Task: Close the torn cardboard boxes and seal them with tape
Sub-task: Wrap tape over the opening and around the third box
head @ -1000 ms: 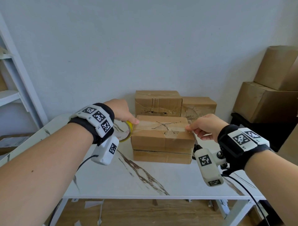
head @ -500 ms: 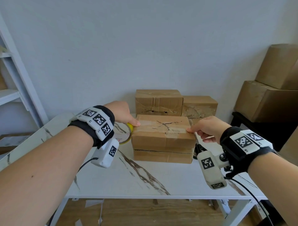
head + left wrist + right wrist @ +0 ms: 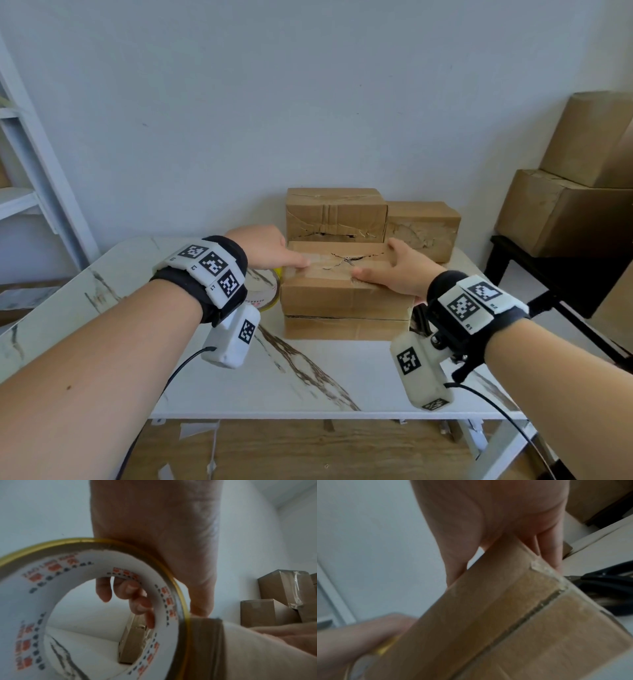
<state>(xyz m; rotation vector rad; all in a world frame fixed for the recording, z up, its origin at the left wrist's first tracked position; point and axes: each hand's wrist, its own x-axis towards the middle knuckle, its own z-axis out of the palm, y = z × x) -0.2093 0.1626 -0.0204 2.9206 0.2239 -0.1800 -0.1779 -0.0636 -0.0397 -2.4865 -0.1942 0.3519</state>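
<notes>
Two brown cardboard boxes are stacked on the white marble table (image 3: 342, 380). The top box (image 3: 342, 294) has a torn lid with a strip of clear tape across it. My left hand (image 3: 291, 263) grips the yellow-edged tape roll (image 3: 89, 563) at the box's left end, fingers (image 3: 132, 595) through the core and thumb reaching onto the lid. My right hand (image 3: 383, 269) lies flat on the right half of the lid, fingers straight, pressing the tape down. In the right wrist view the palm rests on the top box (image 3: 513, 615). The lower box (image 3: 342, 329) lies under it.
Two more torn boxes (image 3: 335, 212) (image 3: 421, 226) stand against the wall behind. Black scissors (image 3: 607, 586) lie right of the stack. Large boxes (image 3: 565, 212) sit on a black stand at the right, a white shelf (image 3: 20, 202) at the left. Paper scraps (image 3: 198, 428) litter the floor.
My right hand let go of the tape end at the box's right edge and moved left to lie flat on the lid. My left thumb slid further onto the lid.
</notes>
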